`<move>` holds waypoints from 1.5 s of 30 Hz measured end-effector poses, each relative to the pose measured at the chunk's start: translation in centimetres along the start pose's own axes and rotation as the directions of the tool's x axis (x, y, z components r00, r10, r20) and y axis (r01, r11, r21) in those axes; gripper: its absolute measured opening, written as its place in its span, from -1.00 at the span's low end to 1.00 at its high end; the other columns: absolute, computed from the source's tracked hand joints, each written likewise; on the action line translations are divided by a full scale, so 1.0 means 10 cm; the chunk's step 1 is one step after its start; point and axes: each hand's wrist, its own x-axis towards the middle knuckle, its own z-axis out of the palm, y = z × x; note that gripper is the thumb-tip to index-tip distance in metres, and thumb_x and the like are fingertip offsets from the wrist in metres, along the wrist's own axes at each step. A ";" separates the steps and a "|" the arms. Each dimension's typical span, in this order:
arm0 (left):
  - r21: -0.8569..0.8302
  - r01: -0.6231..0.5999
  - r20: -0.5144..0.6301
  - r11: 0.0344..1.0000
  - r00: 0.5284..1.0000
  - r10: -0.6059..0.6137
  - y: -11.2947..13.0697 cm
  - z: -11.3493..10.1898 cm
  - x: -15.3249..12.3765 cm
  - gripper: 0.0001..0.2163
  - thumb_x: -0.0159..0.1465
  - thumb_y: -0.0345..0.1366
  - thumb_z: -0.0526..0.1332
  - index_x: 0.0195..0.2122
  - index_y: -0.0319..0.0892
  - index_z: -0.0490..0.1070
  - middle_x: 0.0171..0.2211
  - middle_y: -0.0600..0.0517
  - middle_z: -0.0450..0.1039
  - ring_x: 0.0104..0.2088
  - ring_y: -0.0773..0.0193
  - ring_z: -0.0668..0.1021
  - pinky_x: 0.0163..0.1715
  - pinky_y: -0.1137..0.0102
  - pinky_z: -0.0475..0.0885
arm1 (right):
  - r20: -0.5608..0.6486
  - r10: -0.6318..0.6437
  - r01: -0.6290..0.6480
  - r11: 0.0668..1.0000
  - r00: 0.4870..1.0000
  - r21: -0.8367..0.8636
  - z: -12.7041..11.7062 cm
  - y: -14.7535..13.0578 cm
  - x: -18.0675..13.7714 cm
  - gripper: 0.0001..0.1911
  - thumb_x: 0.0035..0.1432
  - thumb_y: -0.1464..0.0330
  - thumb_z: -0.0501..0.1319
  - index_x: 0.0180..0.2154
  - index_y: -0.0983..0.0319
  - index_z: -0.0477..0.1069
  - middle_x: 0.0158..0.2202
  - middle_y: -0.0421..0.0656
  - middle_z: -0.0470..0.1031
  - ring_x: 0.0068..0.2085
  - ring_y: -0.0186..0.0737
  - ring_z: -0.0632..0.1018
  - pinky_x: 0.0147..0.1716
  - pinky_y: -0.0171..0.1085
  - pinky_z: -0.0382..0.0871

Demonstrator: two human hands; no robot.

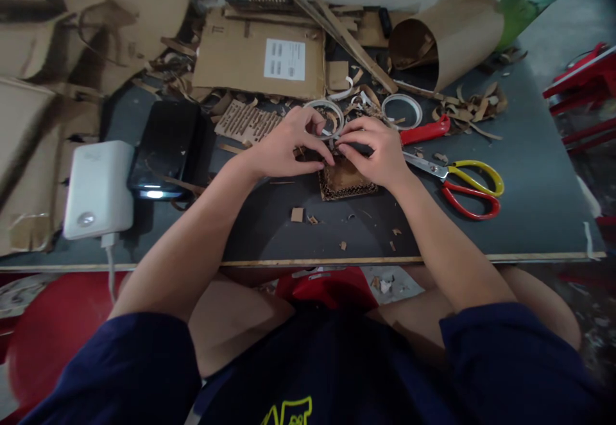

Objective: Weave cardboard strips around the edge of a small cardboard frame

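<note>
A small square cardboard tray (349, 189) with layered, corrugated walls sits on the dark table in front of me. My left hand (293, 142) reaches to its back left corner. The thumb and index finger there are apart, with the fingertips at the tray's edge. At the back wall, my right hand (373, 149) has its thumb and index finger pinched together. Whatever is between them is too small and dark to make out. Both hands partly cover the tray's back and side walls.
Right of the tray lie scissors (433, 168) with yellow and red handles and a red-handled cutter (423, 132). Two tape rolls (404, 112) are behind. A white power bank (99, 187) and a black case (166, 142) stand left. Cardboard scraps (297, 214) litter the table.
</note>
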 end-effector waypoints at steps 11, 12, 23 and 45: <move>0.016 -0.068 -0.005 0.998 0.998 0.068 -0.08 0.09 0.02 -0.82 0.31 -0.11 0.30 -0.30 -0.02 0.66 -0.11 -0.08 0.35 0.02 0.03 0.41 0.16 0.10 0.27 | 0.006 -0.086 0.085 0.996 0.996 0.032 0.00 0.02 -0.07 -0.94 0.10 0.39 0.22 -0.39 0.16 0.48 -0.11 -0.07 0.59 -0.03 -0.01 0.59 0.03 0.03 0.48; 0.027 -0.095 -0.005 0.995 0.995 0.095 -0.08 0.09 0.02 -0.81 0.33 -0.13 0.28 -0.28 -0.04 0.67 -0.12 -0.09 0.34 0.02 0.03 0.41 0.15 0.10 0.28 | 0.016 -0.100 0.100 0.995 0.995 0.030 -0.01 0.03 -0.07 -0.95 0.07 0.40 0.23 -0.39 0.16 0.47 -0.11 -0.08 0.59 -0.03 0.00 0.59 0.03 0.03 0.48; 0.053 -0.106 -0.077 0.993 0.991 0.110 -0.05 0.13 0.01 -0.76 0.36 -0.14 0.20 -0.28 -0.05 0.65 -0.15 -0.11 0.34 -0.03 0.01 0.42 0.09 0.06 0.33 | 0.103 -0.035 0.030 0.998 0.994 0.057 -0.06 0.04 -0.03 -0.92 0.07 0.39 0.27 -0.36 0.14 0.55 -0.21 -0.14 0.64 -0.13 -0.03 0.64 -0.05 0.01 0.54; -0.012 -0.063 -0.090 0.998 0.994 0.062 -0.06 0.13 0.00 -0.77 0.32 -0.12 0.25 -0.31 -0.09 0.64 -0.17 -0.04 0.52 -0.06 0.10 0.55 0.11 0.09 0.40 | 0.088 -0.006 0.014 0.996 0.996 -0.091 -0.04 0.00 -0.05 -0.82 0.22 0.38 0.24 -0.32 0.13 0.65 -0.19 -0.17 0.68 -0.12 -0.12 0.65 -0.07 -0.10 0.52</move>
